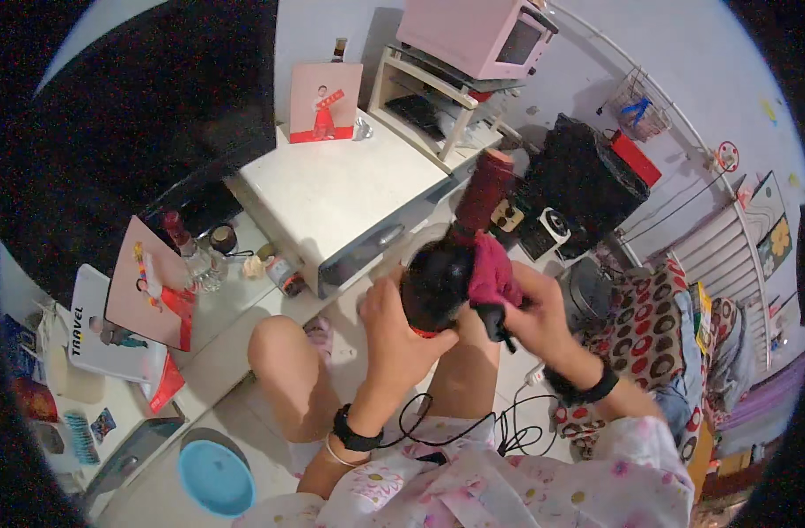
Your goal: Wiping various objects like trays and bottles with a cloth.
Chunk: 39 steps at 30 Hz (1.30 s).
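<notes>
A dark wine bottle (435, 284) with a deep red capsule over its neck (485, 188) is held tilted above my knees. My left hand (399, 336) grips the bottle's lower body, its thumb near the base. In my right hand (538, 310) is a magenta cloth (493, 270), pressed against the bottle's side just below the neck. A small black object (491, 321) hangs below the cloth at my right fingers; what it is, I cannot tell. Both wrists wear black bands, and a black cable (468, 429) loops across my lap.
Ahead stands a white cabinet (350, 191) with a photo panel (326, 102) on it. A pink toaster oven (475, 36) sits on a rack at the back. At left, a clear glass bottle (201, 261) stands on a low white unit. A blue basin (216, 478) rests on the floor.
</notes>
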### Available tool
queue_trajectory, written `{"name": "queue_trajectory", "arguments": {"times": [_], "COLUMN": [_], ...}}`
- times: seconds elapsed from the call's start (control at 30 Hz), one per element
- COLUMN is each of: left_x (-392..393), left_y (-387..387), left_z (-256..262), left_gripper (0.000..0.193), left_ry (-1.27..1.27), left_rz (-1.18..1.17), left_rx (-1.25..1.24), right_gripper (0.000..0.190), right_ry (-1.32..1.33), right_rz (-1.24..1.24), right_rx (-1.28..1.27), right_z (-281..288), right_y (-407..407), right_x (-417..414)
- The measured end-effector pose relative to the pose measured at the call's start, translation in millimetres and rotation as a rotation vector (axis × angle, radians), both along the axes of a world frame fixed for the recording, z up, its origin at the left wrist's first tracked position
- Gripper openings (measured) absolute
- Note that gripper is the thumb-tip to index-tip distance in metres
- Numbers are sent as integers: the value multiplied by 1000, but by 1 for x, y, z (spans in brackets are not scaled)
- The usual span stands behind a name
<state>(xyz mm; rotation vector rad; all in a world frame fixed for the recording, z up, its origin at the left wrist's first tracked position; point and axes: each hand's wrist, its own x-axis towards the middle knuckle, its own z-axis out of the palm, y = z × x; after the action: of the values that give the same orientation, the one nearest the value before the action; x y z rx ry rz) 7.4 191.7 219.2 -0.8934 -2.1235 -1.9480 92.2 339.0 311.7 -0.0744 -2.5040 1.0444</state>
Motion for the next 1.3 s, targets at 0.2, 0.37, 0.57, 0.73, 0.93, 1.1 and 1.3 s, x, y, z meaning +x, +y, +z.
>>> {"name": "queue_trajectory", "arguments": {"times": [0.2, 0.37, 0.57, 0.73, 0.93, 1.1, 1.3], "left_x": [5, 6, 1, 2, 12, 13, 24], "left_y": [12, 10, 17, 8, -6, -10, -13], "left_z": [7, 5, -4, -11, -21, -38, -33], "left_gripper": [69, 58, 46, 66, 71, 73, 77], "left_ry": [-1, 37, 15, -79, -339, -178, -194], "left_rz": [120, 66, 75, -26, -178, -204, -140], "left_rx": [139, -171, 81, -9, 54, 67, -167], "right_gripper": [58, 61, 47, 48, 48, 39, 42], "right_ry": [279, 131, 98, 167, 77, 209, 77], "right_rz": [-53, 55, 205, 206, 75, -131, 118], "right_rx": [551, 977, 998, 841, 553, -318, 393], "right_z": [0, 19, 10, -10, -10, 26, 89], "right_y": [-19, -47, -33, -3, 24, 53, -1], "right_x": [0, -23, -12, 12, 17, 8, -27]}}
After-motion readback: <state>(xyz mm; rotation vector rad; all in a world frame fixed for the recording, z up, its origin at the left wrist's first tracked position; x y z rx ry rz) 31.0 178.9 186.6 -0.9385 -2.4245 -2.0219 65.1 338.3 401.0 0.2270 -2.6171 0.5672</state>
